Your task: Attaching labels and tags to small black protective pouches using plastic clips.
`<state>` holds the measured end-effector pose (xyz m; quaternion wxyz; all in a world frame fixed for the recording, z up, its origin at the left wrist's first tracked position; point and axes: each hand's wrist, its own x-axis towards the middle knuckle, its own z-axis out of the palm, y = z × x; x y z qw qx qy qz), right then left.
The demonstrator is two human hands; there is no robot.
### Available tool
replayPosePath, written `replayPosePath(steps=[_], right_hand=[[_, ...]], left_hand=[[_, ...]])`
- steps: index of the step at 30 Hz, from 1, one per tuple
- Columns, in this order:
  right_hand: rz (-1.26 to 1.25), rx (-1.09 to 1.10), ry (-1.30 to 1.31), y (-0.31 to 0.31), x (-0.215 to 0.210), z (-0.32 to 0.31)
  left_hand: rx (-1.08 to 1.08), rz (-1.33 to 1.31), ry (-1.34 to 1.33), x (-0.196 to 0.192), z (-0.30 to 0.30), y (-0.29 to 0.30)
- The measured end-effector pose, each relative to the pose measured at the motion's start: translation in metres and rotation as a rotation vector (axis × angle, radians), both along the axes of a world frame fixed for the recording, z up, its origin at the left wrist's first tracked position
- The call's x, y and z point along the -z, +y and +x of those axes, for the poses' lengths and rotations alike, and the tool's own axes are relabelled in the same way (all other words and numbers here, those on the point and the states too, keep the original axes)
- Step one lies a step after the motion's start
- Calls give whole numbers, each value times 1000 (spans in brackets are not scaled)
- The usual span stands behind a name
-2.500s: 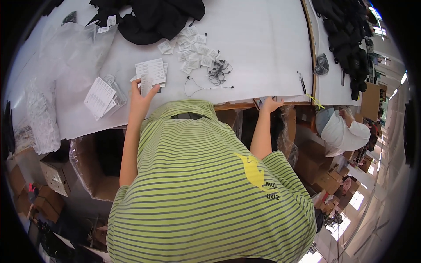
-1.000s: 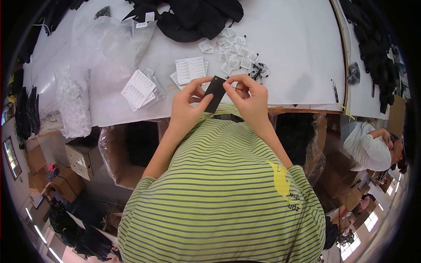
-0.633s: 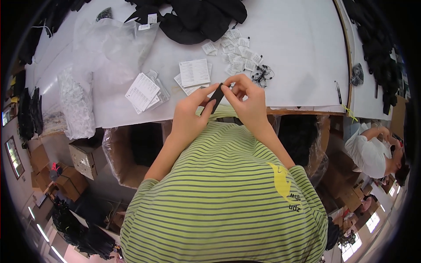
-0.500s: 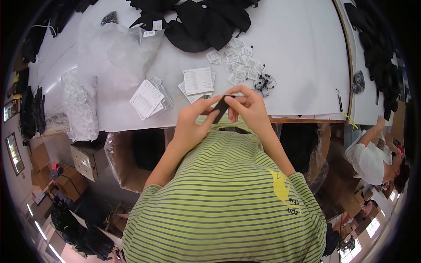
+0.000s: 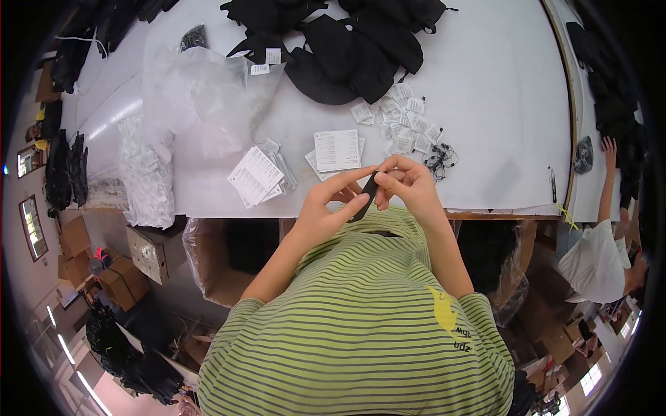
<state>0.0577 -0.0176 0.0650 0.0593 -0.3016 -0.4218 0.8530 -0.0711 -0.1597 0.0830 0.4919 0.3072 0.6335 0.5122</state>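
A small flat black strip-like piece [image 5: 368,194] is held at the table's near edge, in front of my shirt. My left hand [image 5: 326,209] grips its lower end between thumb and fingers. At its upper end, my right hand [image 5: 411,187] pinches it with the thumb and a bent forefinger. What exactly the piece is cannot be made out, and the fingers cover part of it. Just beyond my hands lies a stack of white printed cards [image 5: 336,149]. Small white packets [image 5: 409,125] and thin black cords [image 5: 440,161] lie beyond my right hand.
More printed cards [image 5: 257,177] lie to the left, near a clear plastic bag [image 5: 215,97] and a bundle of clear plastic [image 5: 147,173]. Black fabric items [image 5: 354,55] are heaped at the back. Plastic-lined boxes [image 5: 208,260] stand under the table edge. A person in white [image 5: 595,263] is at the right.
The whole view has shifted, so the table and my hands appear further right and lower. Both hands still hold the black piece. The person at the right now stretches an arm over the table.
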Motion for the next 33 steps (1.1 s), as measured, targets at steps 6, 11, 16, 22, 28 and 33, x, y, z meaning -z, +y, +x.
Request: replayPosePath(steps=[6, 11, 16, 22, 28, 33], right_hand=[[49, 17, 5, 3, -6, -5], [20, 18, 30, 3, -8, -5], [56, 33, 44, -4, -8, -6], [69, 29, 51, -9, -10, -2], [73, 20, 54, -9, -12, 3], [85, 38, 53, -11, -15, 4]], left_hand=[[3, 34, 65, -6, -7, 6], [19, 45, 113, -10, -10, 7], [0, 57, 106, -7, -10, 3], [3, 74, 119, -11, -6, -3], [10, 74, 123, -13, -3, -4], [11, 93, 134, -13, -2, -4]])
